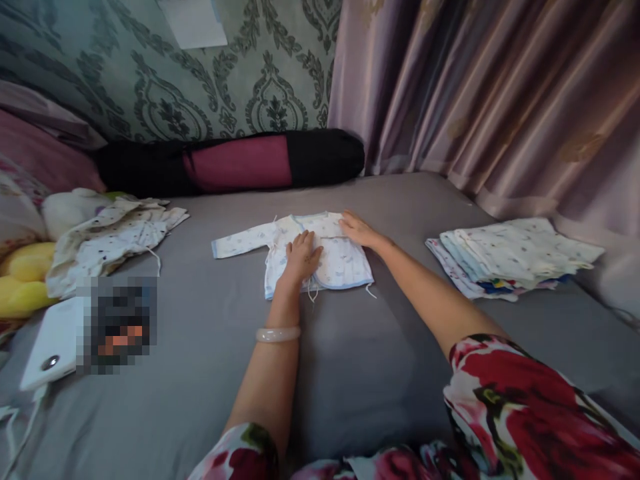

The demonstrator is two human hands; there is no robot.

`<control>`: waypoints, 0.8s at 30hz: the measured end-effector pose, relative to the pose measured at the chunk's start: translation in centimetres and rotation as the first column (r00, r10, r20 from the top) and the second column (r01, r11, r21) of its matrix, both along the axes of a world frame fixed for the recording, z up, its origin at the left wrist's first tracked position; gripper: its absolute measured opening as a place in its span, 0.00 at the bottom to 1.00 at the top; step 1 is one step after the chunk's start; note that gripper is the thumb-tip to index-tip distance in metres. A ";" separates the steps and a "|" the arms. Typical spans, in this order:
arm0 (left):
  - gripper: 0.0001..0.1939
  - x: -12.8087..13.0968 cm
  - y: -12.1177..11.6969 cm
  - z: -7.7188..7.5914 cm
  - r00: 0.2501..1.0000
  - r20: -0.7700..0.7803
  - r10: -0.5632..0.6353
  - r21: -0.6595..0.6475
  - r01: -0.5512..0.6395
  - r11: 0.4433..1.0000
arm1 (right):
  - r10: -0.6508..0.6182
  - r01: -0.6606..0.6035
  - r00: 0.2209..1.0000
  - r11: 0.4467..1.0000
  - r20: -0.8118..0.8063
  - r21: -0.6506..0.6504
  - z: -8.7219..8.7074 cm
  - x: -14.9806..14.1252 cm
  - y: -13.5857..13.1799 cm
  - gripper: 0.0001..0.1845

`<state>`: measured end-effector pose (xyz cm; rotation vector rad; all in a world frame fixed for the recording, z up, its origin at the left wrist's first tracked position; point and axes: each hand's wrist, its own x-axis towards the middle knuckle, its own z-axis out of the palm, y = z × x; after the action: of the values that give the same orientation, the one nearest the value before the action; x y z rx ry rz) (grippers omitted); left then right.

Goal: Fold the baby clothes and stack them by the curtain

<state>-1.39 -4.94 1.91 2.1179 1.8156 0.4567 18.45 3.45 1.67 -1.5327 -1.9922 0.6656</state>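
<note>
A white baby shirt (345, 263) with small blue prints, blue trim and thin ties lies spread on the grey bed sheet. Its left-hand sleeve (240, 240) stretches out to the side, while the other sleeve appears folded in across the chest. My left hand (303, 257) rests flat on the middle of the shirt with its fingers spread. At the shirt's upper right edge, my right hand (357, 230) lies with extended fingers on the cloth near the shoulder. Part of the front is hidden under my hands.
Folded baby clothes (520, 253) are stacked at the right. A rumpled spotted garment (110, 240) lies at the left beside yellow and white plush items. Nearer are a white power bank (55, 343) with a cable and a blurred-out device. A long black and maroon bag (240, 163) lines the wall.
</note>
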 end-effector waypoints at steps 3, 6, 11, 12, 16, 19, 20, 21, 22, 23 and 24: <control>0.26 -0.2 -0.4 0.4 1.000 0.027 -0.008 0.021 0.008 1.000 | 0.065 -0.076 0.982 0.995 0.177 0.058 0.5 1.2 -1.5 0.26; 0.25 -0.4 -0.7 0.3 0.999 0.044 -0.020 0.047 0.018 0.999 | 0.043 -0.059 0.948 0.997 0.316 0.041 0.6 0.9 -3.2 0.28; 0.24 -0.7 -0.5 -0.6 0.994 0.097 -0.040 0.074 0.033 0.997 | 0.007 -0.026 0.886 0.999 0.463 0.034 0.7 -1.8 -3.7 0.31; 0.23 -0.8 -0.4 -0.7 0.992 0.113 -0.053 0.082 0.044 0.996 | 0.000 -0.025 0.880 0.999 0.475 0.046 0.7 -2.4 -3.4 0.31; 0.23 -1.7 -0.6 -1.1 0.979 0.191 -0.074 0.147 0.046 0.988 | -0.044 0.003 0.867 0.997 0.497 0.083 0.3 -4.4 -1.8 0.33; 0.22 -2.6 -1.1 -1.5 0.975 0.219 -0.026 0.181 -0.014 0.983 | -0.080 0.051 0.859 0.996 0.506 0.072 -0.5 -5.3 -1.2 0.34; 0.21 -2.8 -1.2 -1.7 0.974 0.228 0.000 0.189 -0.044 0.981 | -0.089 0.062 0.854 0.996 0.512 0.070 -0.8 -5.5 -1.1 0.35; 0.21 -3.0 -1.4 -1.8 0.971 0.239 0.025 0.200 -0.074 0.977 | -0.094 0.069 0.850 0.995 0.519 0.067 -1.0 -5.6 -1.1 0.35; 0.20 -3.1 -1.5 -2.0 0.967 0.252 0.046 0.215 -0.102 0.971 | -0.095 0.072 0.846 0.995 0.525 0.064 -1.1 -5.6 -1.1 0.35; 0.19 -3.2 -1.5 -2.2 0.962 0.267 0.061 0.233 -0.126 0.964 | -0.090 0.070 0.844 0.996 0.529 0.057 -1.1 -5.5 -1.1 0.35; 0.18 -3.2 -1.6 -2.3 0.957 0.281 0.070 0.253 -0.144 0.957 | -0.082 0.069 0.843 0.997 0.531 0.045 -1.0 -5.5 -1.2 0.35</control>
<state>-4.61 -6.51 -0.40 2.0052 1.7979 1.0238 12.98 2.30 0.68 -1.9256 -2.2988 0.1800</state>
